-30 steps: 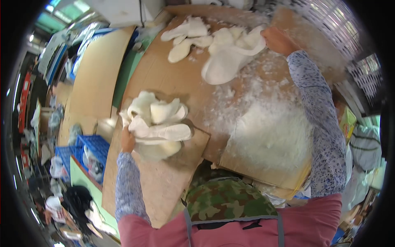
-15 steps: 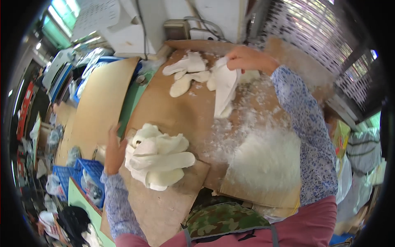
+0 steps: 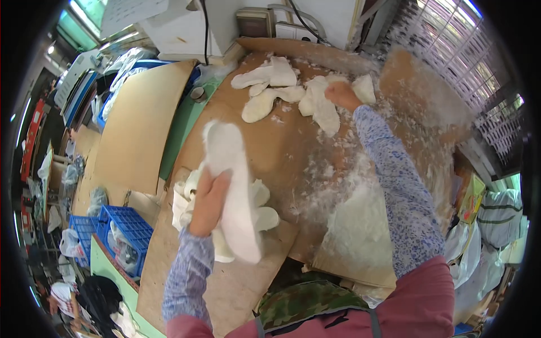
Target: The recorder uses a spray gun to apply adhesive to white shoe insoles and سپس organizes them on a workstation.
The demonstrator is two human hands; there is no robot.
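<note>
At the near left of the brown board surface (image 3: 265,146), the left hand (image 3: 208,197) is clamped on a long white insole-shaped pad (image 3: 236,191), lifted just above a loose stack of white pads (image 3: 259,211) that sits close to the board's near edge. That edge steps down to a lower sheet of board (image 3: 225,287) running toward the person. Between this stack and the far pile the surface lies bare for a good stretch, open across the middle.

At the far side the right hand (image 3: 341,94) rests on another heap of white pads (image 3: 282,90), fingers curled down onto one of them; whether it truly grips I cannot tell. White fluff and scraps (image 3: 338,186) are strewn over the right half of the surface, thickest toward a pale sheet (image 3: 360,236) lying at the near right corner.

To the left, a second large sheet of tan board (image 3: 138,124) leans beside a green strip (image 3: 180,132), well apart from the hands. Nearer and lower on that side stand blue plastic crates (image 3: 121,228). Beyond the far edge sits a white machine housing (image 3: 186,31) with cables, and to the far right a metal grille (image 3: 451,62) closes the room in. Bags and bundles (image 3: 490,225) crowd the right side.
</note>
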